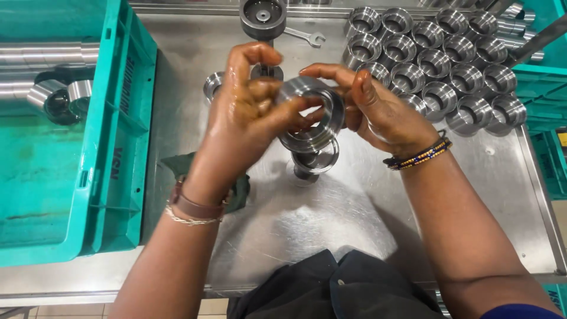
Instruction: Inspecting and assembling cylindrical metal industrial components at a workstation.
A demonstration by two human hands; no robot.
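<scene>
Steel ring (pixel 311 112) half hidden by left hand (pixel 248 112).

Silver steel ring (pixel 307 112), teal crate (pixel 118 118), possibly dark-green rag (pixel 177 165)

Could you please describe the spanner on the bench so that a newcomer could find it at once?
Start at the steel table and go to its far edge, beside the dark round fixture. The small open-ended spanner lies flat there, the only slim tool among round metal rings.
</scene>
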